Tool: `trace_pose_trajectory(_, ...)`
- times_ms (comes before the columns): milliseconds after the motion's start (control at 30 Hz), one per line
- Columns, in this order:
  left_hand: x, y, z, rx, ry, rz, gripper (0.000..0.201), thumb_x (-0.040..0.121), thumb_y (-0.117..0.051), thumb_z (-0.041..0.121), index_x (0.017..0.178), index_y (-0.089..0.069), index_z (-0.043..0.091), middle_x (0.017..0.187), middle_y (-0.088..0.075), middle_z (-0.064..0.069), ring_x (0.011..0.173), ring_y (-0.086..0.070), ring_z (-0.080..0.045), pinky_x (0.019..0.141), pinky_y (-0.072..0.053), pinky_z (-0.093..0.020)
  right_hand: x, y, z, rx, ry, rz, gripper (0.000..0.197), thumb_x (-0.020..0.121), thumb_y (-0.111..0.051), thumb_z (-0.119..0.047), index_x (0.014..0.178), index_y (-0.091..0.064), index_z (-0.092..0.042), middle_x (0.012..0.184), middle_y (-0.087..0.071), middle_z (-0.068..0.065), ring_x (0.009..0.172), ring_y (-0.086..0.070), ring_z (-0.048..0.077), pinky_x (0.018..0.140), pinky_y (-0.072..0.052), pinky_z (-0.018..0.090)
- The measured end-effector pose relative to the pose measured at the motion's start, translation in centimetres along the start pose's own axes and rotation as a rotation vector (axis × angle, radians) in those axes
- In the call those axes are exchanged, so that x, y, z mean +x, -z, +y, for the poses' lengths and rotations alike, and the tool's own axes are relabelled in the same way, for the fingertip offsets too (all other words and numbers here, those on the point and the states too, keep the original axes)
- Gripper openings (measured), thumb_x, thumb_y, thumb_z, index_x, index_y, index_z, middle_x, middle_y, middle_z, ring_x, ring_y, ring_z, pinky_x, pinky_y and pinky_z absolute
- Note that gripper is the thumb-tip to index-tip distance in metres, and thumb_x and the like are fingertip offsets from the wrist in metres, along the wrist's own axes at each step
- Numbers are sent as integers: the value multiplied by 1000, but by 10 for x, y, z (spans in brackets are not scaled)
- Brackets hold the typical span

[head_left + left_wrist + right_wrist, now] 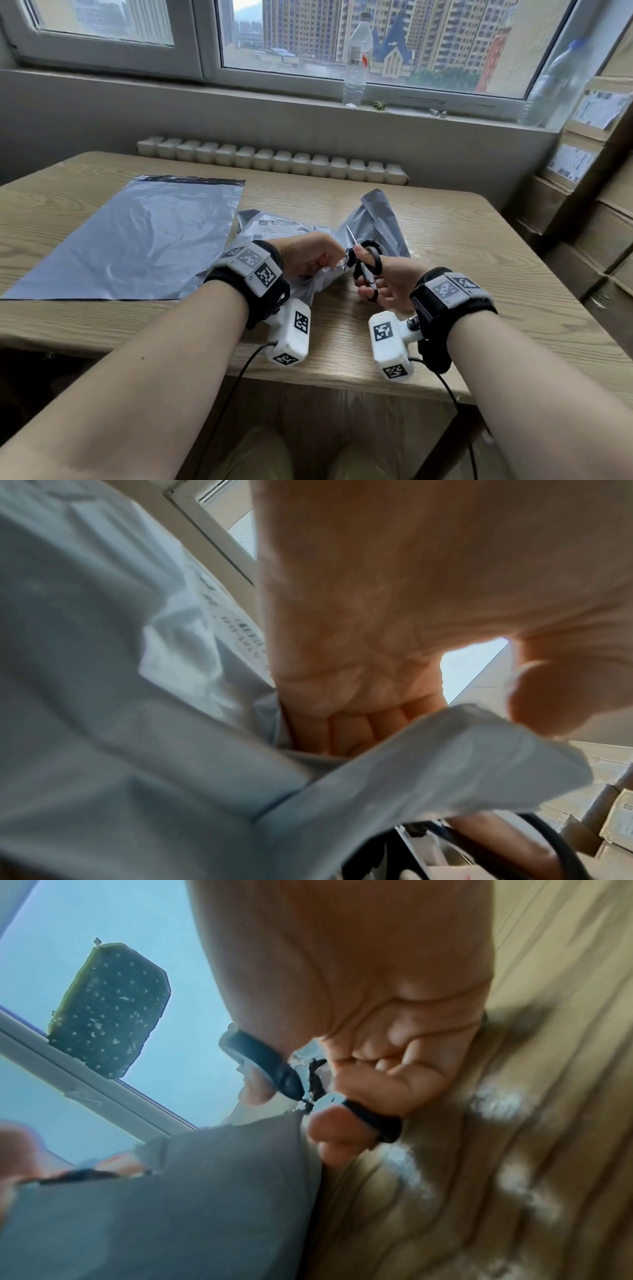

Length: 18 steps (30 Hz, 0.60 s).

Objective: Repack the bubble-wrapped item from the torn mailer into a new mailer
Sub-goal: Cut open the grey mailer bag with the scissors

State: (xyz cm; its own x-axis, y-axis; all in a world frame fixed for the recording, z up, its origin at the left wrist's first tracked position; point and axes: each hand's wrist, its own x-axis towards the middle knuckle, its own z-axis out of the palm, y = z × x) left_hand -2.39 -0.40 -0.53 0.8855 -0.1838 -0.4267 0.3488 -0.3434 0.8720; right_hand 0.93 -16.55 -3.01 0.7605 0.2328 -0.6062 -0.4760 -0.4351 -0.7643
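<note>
Daylight from a wide window falls on the pale wood-grain table point(445, 240). Taking the crumpled grey plastic torn mailer point(380, 219) with its white shipping label as landmark: a flat, smooth grey new mailer point(137, 236) lies just to its left on the table, and a clear plastic water bottle point(358, 58) stands on the sill well behind it. The left hand point(308, 255) pinches a gathered edge of the torn mailer; the right hand point(380, 281) has thumb and fingers through the loops of black-handled scissors point(366, 267), blades up at that edge. The bubble-wrapped item is not visible; presumably it is inside the torn mailer.

From the left wrist, fingers point(359, 731) curl round a fold of the torn mailer point(137, 723), the label's barcode just above them.

From the right wrist, the right hand point(377, 1031) is clenched round the scissors point(270, 1064), which sit against the ragged edge of the torn mailer point(188, 1191), with the table point(548, 1015) to the right of it.

Judging from this, the opening cut is under way. The risks: blades reaching too deep could slice the wrap or item inside; slack film could bunch between the blades rather than cut; and the left fingertips sit close to the cutting line.
</note>
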Motion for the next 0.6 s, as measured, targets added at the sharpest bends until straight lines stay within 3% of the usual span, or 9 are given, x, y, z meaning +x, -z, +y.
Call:
trace_pose_trajectory(133,2,-3,4,53,-10,91,33,82,-40,2,53,-31,15,43,-29,4,37,-24,-9,40,-19,-13,3,4,2,5,35,38,53,82,-52,-62,78,-51,-9,42,-55,-1,28,-45,2,30,-30,11)
trace_pose_trajectory(233,11,-10,6,220,-84,289,22,91,-46,21,71,-49,12,61,-47,-1,49,-43,-14,44,-36,-21,1,7,6,15,50,49,50,84,-52,-59,78,-51,-10,44,-55,-3,29,-44,1,30,-29,11)
trace_pose_trajectory(300,20,-16,5,499,-151,431,28,91,-51,40,88,-53,12,83,-60,-5,72,-61,-20,62,-50,-29,1,9,8,40,72,52,47,82,-54,-59,79,-52,-11,56,-57,-2,34,-49,1,33,-31,11)
trace_pose_trajectory(400,34,-28,2,880,-180,584,46,83,-54,55,107,-54,16,106,-61,-4,99,-59,-23,85,-50,-37,-3,11,9,97,98,57,42,82,-57,-55,84,-54,-14,69,-57,-1,38,-54,1,33,-33,10)
trace_pose_trajectory(500,41,-39,0,1052,-212,661,46,83,-56,42,119,-49,15,116,-56,-7,111,-55,-25,88,-46,-38,-7,14,11,123,113,61,40,82,-59,-55,83,-56,-15,71,-59,-1,39,-56,1,32,-33,11)
trace_pose_trajectory(600,42,-41,0,1049,-225,707,40,84,-53,20,122,-41,14,111,-63,-8,102,-61,-28,76,-44,-34,-9,17,15,129,104,73,40,82,-59,-55,82,-56,-15,69,-59,-1,39,-56,0,35,-33,10)
